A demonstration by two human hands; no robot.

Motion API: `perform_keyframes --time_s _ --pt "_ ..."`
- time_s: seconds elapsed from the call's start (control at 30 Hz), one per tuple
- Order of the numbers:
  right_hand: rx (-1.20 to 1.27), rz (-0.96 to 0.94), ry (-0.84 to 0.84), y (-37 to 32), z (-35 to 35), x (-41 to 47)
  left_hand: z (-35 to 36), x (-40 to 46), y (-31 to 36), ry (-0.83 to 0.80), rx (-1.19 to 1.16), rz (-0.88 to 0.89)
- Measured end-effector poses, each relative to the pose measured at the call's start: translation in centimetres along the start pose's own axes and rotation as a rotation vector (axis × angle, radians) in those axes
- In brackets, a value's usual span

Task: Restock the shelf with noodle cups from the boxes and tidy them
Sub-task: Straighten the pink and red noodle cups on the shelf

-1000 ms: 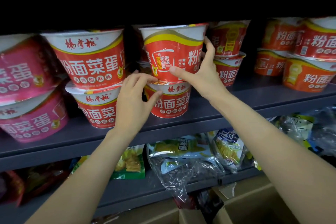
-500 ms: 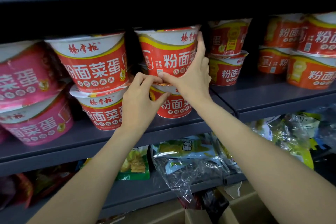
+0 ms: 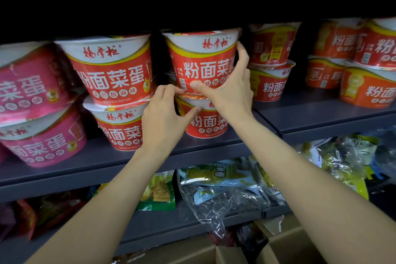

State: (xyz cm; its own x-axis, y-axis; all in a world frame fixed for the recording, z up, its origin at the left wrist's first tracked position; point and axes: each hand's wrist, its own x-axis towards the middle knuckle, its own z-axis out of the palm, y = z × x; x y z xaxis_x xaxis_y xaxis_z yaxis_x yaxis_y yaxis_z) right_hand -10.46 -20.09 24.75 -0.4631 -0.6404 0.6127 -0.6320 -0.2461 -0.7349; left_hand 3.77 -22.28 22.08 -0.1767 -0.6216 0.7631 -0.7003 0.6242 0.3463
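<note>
A red noodle cup stands stacked on a second red cup on the grey shelf. My right hand grips the top cup, fingers up its right side and thumb across its lower front. My left hand pinches at the seam between the two cups, fingertips at the top cup's base, thumb on the lower cup's rim. The top cup's label faces forward.
Another red stack stands to the left, with pink cups beyond it. More red cups fill the right and far right. Snack bags lie on the lower shelf. Open cardboard boxes sit at the bottom.
The top cup has been turned so its main label now faces front. My right thumb slid along its base and my left fingers closed in at the seam.
</note>
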Motion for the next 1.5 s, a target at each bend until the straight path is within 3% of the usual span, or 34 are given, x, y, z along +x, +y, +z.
perform_keyframes --time_s 0.3,0.6,0.7,0.77,0.8,0.9,1.07,1.3,1.5 --pt "0.012 -0.007 0.017 -0.1 0.5 -0.8 -1.4 0.9 -1.2 -0.052 0.121 0.164" --pt "-0.009 -0.036 -0.001 0.2 0.9 -0.8 -1.2 0.4 -1.4 -0.088 0.063 0.109" --pt "0.068 -0.036 -0.095 0.9 -0.9 -1.1 -1.0 -1.0 -0.3 0.04 -0.027 0.092" --pt "0.085 -0.066 -0.128 2.6 -3.5 -1.2 -0.4 -2.8 1.9 0.169 -0.066 0.199" --pt "0.053 -0.105 -0.119 3.7 -5.1 -1.1 0.4 -3.7 3.3 0.159 -0.092 0.275" --pt "-0.122 -0.18 -0.063 8.1 -9.2 -0.3 4.5 -4.2 7.3 -0.1 -0.103 0.438" --pt "-0.336 -0.027 -0.088 14.8 -11.6 3.1 12.0 -0.1 10.1 -0.291 0.116 0.506" --pt "-0.219 0.093 -0.038 18.1 -9.0 9.9 14.9 -0.7 9.4 -0.179 0.196 0.638" --pt "-0.129 0.071 0.046 18.6 -6.9 11.4 15.3 -0.5 9.5 -0.215 0.227 0.53"
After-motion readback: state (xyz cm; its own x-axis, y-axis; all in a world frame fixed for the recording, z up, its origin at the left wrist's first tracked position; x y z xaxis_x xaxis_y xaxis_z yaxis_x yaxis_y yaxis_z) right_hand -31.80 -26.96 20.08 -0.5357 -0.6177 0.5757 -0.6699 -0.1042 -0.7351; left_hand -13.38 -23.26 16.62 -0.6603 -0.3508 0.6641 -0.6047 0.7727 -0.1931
